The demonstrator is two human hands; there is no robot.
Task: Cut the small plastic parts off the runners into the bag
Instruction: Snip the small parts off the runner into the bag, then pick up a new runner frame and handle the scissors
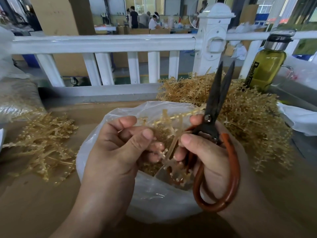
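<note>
Above the clear plastic bag [154, 200], left hand [116, 152] pinches an amber plastic runner [172, 145]; right hand [209, 152] grips orange-handled black scissors [214, 100], probably between cuts. Next, blades must close on a part.

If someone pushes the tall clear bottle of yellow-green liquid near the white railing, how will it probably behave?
The tall clear bottle looks nearly full, so it is probably heavy for its size. It is tall and narrow, so a push near its dark cap may tip it.

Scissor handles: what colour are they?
The scissor handles are orange-brown, clearest in the head view.
</note>
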